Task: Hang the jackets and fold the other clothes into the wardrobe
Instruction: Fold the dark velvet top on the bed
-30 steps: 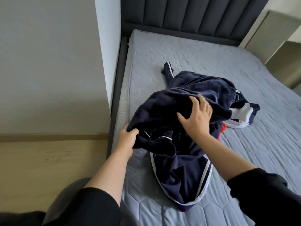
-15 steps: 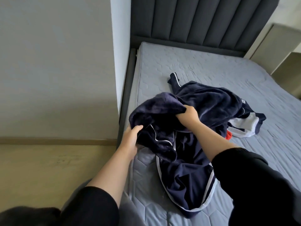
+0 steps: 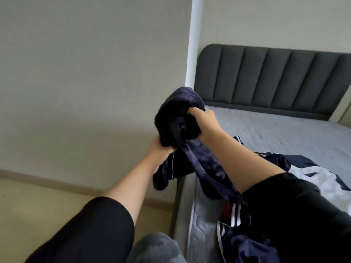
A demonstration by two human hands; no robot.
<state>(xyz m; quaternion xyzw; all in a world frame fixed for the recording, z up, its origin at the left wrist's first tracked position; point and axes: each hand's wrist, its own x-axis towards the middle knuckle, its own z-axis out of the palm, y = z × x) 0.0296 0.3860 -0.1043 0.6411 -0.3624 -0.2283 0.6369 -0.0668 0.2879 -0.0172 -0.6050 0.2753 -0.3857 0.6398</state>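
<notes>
A dark navy velvet garment (image 3: 176,118) is lifted off the bed and hangs bunched in the air over the mattress's left edge. My right hand (image 3: 202,115) grips its upper part from the right. My left hand (image 3: 158,149) grips a lower fold from the left, where a thin white piping line shows. The garment's tail trails down under my right forearm toward a pile of navy and white clothes (image 3: 311,171) on the bed. More navy cloth with white stripes (image 3: 233,223) and a bit of red lies near the bed's front corner.
The grey mattress (image 3: 275,128) has a dark padded headboard (image 3: 266,76) behind it. A beige wall (image 3: 85,73) and a white corner post (image 3: 193,40) stand at the left. Wood floor (image 3: 38,205) runs beside the bed frame.
Both hands have raised the navy garment off the pile and up into the air. The view has swung left and upward, so the wall now fills the left half.
</notes>
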